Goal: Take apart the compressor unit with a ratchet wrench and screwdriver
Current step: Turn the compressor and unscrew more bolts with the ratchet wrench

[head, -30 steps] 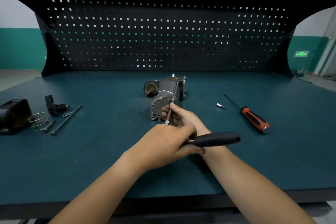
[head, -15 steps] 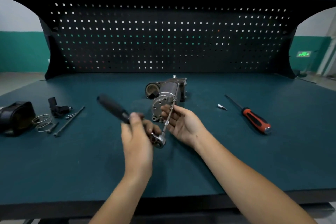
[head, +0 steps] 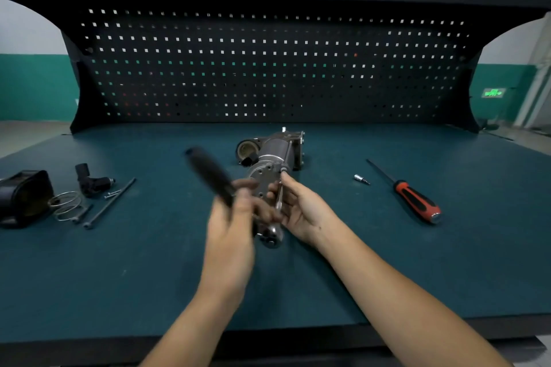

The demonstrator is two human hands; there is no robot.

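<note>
The grey metal compressor unit [head: 275, 153] lies on the green bench, its round end plate facing me. My left hand [head: 231, 226] grips the ratchet wrench [head: 213, 174] by its black handle, which points up and to the left and is blurred. The wrench's chrome head [head: 272, 236] sits low in front of the unit. A thin extension bar [head: 279, 197] runs from that head up to a bolt on the end plate's right edge. My right hand [head: 301, 211] pinches the bar and steadies it. A red-and-black screwdriver [head: 413, 198] lies to the right.
A small silver bit [head: 360, 179] lies left of the screwdriver. At the far left sit a black cover [head: 22, 197], wire clips [head: 66, 205], a black fitting [head: 91, 180] and long bolts [head: 111, 202]. A black pegboard [head: 268, 68] closes the back.
The wrench handle swung from pointing right to pointing up and left, my left hand moving with it. My right hand stayed on the extension bar. The compressor did not move.
</note>
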